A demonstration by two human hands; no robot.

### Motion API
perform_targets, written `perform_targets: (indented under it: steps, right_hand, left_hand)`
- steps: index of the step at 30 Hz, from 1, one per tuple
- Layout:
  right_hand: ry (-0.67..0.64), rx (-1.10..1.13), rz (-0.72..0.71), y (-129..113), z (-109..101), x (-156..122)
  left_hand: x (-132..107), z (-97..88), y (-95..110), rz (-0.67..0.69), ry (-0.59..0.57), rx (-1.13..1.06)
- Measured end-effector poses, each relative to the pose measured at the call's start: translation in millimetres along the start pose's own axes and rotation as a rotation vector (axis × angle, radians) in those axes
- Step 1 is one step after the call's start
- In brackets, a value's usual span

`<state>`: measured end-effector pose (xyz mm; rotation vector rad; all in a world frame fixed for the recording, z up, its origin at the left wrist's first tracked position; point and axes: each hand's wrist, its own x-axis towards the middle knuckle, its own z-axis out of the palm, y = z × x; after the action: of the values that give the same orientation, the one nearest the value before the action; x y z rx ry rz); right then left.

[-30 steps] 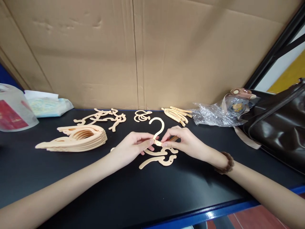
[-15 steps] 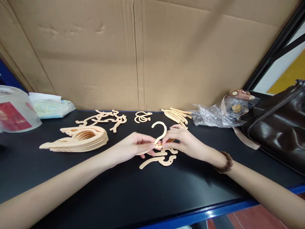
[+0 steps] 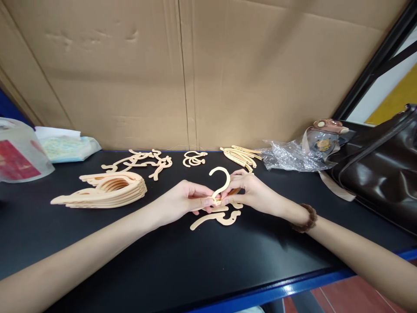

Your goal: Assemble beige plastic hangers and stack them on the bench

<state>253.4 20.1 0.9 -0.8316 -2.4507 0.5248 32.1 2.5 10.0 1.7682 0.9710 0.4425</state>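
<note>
Above the middle of the black table, my left hand point(image 3: 189, 198) and my right hand point(image 3: 252, 193) meet around a cream-coloured plastic hanger piece. A curved hanger hook point(image 3: 224, 178) rises upright between them. My left thumb and fingers pinch the piece near the hook's base. From the other side, my right fingertips close on it, with a brownish part showing behind them. My fingers hide most of the joint. Below my hands, loose curved hanger arms point(image 3: 206, 221) lie on the table, partly covered.
Stacked hangers point(image 3: 114, 191) lie at left. Behind are loose hanger arms point(image 3: 146, 163), hooks point(image 3: 195, 158) and thin bars point(image 3: 241, 155). Crumpled clear plastic point(image 3: 286, 156), a bottle point(image 3: 321, 141) and a dark bag point(image 3: 381, 174) stand right; a translucent tub point(image 3: 22, 150) and packet point(image 3: 70, 145) far left.
The hook has shifted slightly right between my hands, and my right fingers have closed in a little nearer its base. Both hands keep their hold. The whole view has moved slightly.
</note>
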Motion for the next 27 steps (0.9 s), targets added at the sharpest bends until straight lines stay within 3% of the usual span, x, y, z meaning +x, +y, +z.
perform_targets:
  steps: [8,16,22,27]
  right_hand:
    - [0.045,0.010,0.114,-3.5,3.4,-0.6]
    - [0.066,0.115,0.173,-7.0,8.5,-1.1]
    - [0.062,0.206,0.206,-5.6,12.9,-1.0]
    - [0.138,0.223,0.245,-5.8,14.0,2.5]
  left_hand:
    - [0.0,3.9,-1.8,-0.016,0.069,-0.016]
    - [1.8,5.5,-2.2,0.005,0.141,0.102]
    - [4.2,7.7,-12.6,0.117,0.203,0.202]
    - [5.7,10.7,-15.9,0.190,0.261,0.270]
